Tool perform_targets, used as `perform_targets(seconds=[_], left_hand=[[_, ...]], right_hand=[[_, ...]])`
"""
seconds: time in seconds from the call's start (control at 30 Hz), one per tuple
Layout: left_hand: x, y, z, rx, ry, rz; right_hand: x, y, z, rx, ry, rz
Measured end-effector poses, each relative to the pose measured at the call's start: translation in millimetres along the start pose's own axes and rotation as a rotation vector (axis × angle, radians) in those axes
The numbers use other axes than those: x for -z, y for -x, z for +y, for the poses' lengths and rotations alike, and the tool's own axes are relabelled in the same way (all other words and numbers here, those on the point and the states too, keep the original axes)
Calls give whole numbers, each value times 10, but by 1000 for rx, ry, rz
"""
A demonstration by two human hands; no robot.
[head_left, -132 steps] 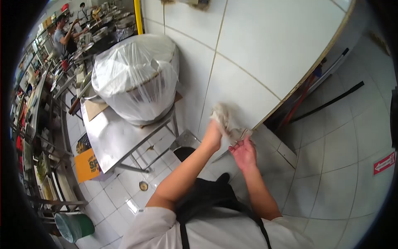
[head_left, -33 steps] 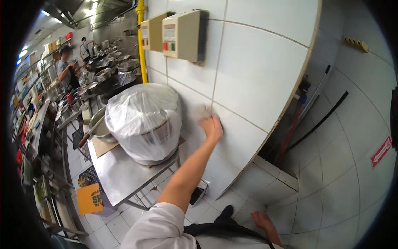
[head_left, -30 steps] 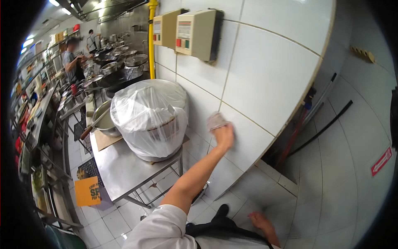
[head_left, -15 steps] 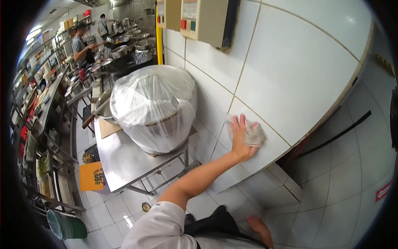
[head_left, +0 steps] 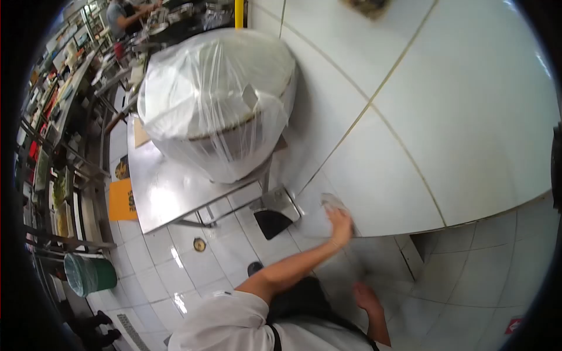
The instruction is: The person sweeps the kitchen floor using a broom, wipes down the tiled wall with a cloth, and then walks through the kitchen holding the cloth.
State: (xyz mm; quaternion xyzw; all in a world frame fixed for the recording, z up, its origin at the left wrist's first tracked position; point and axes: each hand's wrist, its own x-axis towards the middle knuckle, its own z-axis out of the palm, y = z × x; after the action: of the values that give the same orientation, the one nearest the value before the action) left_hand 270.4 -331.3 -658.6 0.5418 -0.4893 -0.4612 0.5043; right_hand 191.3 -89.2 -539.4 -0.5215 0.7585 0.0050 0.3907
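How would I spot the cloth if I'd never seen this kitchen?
Start at the big white tiled wall, right of the plastic-wrapped bundle. Near the wall's lower edge, the person's left hand holds the cloth. Its dull greyish fabric, poking past the hand, stands out from the smooth white tiles.

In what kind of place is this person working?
Probably a commercial kitchen: cookware crowds the background, a metal table bears a large plastic-covered object, and the wall is white tile.
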Motion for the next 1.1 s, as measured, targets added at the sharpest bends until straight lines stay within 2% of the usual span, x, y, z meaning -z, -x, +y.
perform_targets(seconds=[0.03, 0.07, 0.13, 0.17, 0.2, 0.27, 0.33, 0.4, 0.43, 0.47, 0.5, 0.53, 0.6, 0.67, 0.73, 0.77, 0.8, 0.87, 0.93, 1.0, 1.03, 1.07, 1.1], left_hand=[[119, 250, 360, -165, -7, -40], [314, 377, 1009, -340, -10, -78], [587, -149, 1624, -702, -8, -28], [660, -574, 1785, -859, -41, 52], [749, -989, 1817, -933, -99, 95], [950, -1491, 1564, -876, -104, 170], [904, -1646, 764, -633, -133, 211], [732, -1573, -283, -151, 116, 215], [551, -1417, -876, 56, 115, 185], [356, -1078, -1397, 271, 116, 145], [71, -693, -1635, 165, 112, 228], [-108, -191, -1489, 239, 61, 172], [-239, 399, -636, 167, 103, 194], [83, 292, 15, -384, 32, 123], [352, -448, 361, -599, -57, 222], [479, -927, 401, -653, -102, 285], [708, -1285, 452, -527, -197, 245], [854, -2002, -170, -389, -219, 301], [872, -2228, -1044, -202, 36, 368], [422, -2043, -2474, 59, -161, 331], [123, -1711, -2969, 148, -174, 332], [-152, -1171, -3243, 240, -190, 328], [-44, -570, -2699, 255, -41, 213]], right_hand=[[-40, 94, -49, -18, 1, -50], [-70, 129, -64, 1, -44, -56], [-130, 183, -33, 41, -140, -67], [-200, 166, 73, 37, -87, -116], [-290, 102, 212, 38, -33, -161], [-201, 26, 386, 10, 75, -273], [-87, -51, 324, -45, 148, -396], [-29, -213, 598, 11, 167, -375], [55, -357, 709, 49, 189, -362], [129, -457, 752, 0, 218, -333], [219, -547, 756, -54, 245, -305], [277, -595, 779, -108, 268, -279], [342, -685, 894, -14, 182, -246], [410, -787, 948, 53, 178, -309], [471, -941, 969, 90, 259, -448], [492, -1024, 1017, 105, 236, -434], [502, -1074, 1091, 111, 211, -422], [522, -1080, 1153, 79, 161, -356], [553, -1085, 1087, 15, 115, -245], [527, -1101, 1278, -23, 123, -251], [514, -1039, 1382, -49, 126, -261], [451, -980, 1587, 45, 192, -313], [369, -982, 1894, 148, 258, -360]])
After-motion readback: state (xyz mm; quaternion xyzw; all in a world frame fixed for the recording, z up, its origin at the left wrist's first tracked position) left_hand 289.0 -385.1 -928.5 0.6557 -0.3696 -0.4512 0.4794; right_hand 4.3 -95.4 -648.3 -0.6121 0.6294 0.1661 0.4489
